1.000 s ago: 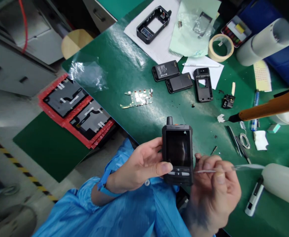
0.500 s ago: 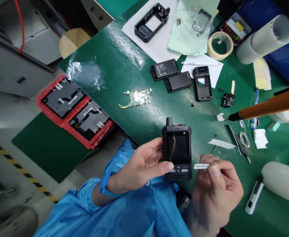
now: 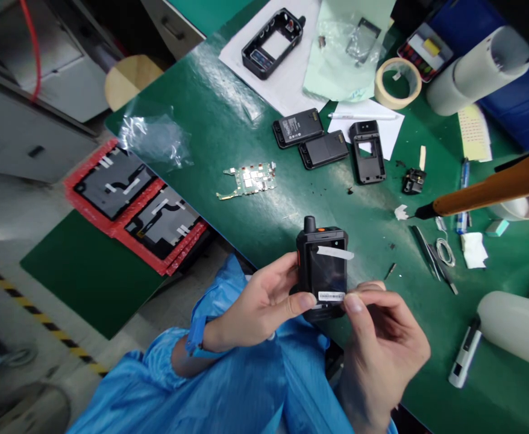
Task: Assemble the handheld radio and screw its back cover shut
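My left hand is wrapped round the left side of a black handheld radio, its thumb over the lower front. The radio has a dark screen, a stubby antenna and an orange top button. My right hand pinches the right end of a small white barcode label over the lower part of the screen; whether the label touches it I cannot tell. A whitish strip crosses the upper screen and sticks out past the right edge; what holds it is unclear.
Beyond the radio lie a circuit board, two batteries and a black housing. On the right are tweezers, an orange-handled tool jutting in, and a grey-white pen-like tool. A tape roll stands farther back.
My right hand has moved left, bringing the label from beside the radio to over its lower screen. The whitish strip seen on the table now shows across the upper screen.
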The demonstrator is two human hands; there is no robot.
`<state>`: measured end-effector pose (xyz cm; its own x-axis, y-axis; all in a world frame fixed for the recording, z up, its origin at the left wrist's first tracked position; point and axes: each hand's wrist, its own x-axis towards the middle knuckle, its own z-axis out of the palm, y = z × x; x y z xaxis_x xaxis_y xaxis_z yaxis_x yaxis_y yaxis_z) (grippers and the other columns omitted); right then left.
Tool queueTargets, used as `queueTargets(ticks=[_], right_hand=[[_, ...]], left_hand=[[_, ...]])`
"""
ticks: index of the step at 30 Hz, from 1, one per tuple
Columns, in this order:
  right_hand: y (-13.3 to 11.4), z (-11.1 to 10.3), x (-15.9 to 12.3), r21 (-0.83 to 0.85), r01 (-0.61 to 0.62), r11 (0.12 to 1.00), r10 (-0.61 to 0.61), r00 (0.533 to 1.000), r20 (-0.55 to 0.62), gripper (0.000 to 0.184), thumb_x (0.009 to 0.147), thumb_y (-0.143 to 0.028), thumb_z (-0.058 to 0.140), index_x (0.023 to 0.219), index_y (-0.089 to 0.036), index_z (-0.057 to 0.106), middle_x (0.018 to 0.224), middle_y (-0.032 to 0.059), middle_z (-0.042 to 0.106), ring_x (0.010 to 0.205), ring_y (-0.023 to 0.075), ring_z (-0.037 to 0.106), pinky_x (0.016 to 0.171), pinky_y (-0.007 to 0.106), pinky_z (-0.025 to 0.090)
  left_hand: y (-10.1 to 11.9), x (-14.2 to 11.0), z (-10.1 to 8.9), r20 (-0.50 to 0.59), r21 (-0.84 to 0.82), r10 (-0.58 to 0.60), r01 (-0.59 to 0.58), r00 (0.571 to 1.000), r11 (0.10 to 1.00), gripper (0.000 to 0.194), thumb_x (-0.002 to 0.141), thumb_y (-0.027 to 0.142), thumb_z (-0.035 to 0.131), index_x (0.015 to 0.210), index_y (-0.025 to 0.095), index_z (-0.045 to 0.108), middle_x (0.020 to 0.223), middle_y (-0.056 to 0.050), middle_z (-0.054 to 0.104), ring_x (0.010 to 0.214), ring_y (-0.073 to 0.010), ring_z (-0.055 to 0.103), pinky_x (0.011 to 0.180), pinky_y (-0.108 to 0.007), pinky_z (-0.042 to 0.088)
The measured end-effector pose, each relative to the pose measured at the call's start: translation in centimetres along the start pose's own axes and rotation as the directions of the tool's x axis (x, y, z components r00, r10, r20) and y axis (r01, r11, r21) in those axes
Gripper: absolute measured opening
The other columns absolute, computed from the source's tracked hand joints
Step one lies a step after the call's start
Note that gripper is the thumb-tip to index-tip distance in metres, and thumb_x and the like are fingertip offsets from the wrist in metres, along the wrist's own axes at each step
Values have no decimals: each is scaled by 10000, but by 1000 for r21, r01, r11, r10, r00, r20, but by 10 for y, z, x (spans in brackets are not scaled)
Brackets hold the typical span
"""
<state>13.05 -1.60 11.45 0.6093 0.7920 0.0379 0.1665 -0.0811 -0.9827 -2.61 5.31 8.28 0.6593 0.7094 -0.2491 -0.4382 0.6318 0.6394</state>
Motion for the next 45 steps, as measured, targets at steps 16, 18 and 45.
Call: queueTargets(ticks=[16, 18, 45], right_hand=[[0, 4, -5, -76, -15, 997, 13, 999, -30, 165, 959, -259, 924, 864, -223, 794, 780, -5, 663, 815, 165, 608, 761, 300, 509], [0, 5, -6, -94, 17, 995, -20, 999, -28, 143, 968, -238, 915, 880, -226, 803, 791, -3, 674, 827, 167, 613, 778, 308, 515], [16, -5, -15, 51, 13, 999, -19, 993, 121, 788, 989, -937, 589, 1163, -208, 835, 969, 83, 832, 855, 290, 819, 738, 401, 677]], left_hand=[[-3, 0, -6, 31, 90, 30, -32, 999, 995, 540, 1082, 408, 818, 1576, 223, 704, 1540, -160, 766, 1446, -326, 743, 1271, -422, 580], [-3, 0, -7, 34, 101, 36, -39, 999, 994, 537, 1084, 395, 816, 1576, 215, 700, 1535, -164, 767, 1441, -319, 748, 1269, -420, 584], [14, -14, 16, 560, 805, 476, -310, 678, -506, 298, 1117, 77, 605, 1370, 70, 764, 1375, -90, 856, 1243, -317, 802, 1070, -413, 687]])
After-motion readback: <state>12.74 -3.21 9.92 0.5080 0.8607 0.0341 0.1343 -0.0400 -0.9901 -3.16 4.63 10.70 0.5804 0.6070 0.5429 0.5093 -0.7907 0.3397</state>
